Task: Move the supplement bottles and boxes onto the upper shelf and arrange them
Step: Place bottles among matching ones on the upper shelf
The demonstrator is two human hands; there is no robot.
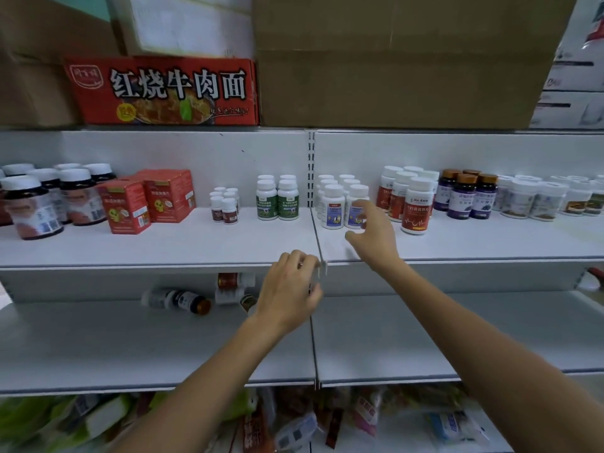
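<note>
Okay, right hand (376, 237) open at the blue-label bottle (354, 199): nudge it flush with its row. Left hand (287, 286) curled, can't tell if holding anything.

Even, cool light fills the upper shelf (163, 246); shadows are soft. Frame edges bow, and the bottom packets (98, 420) blur.
</note>
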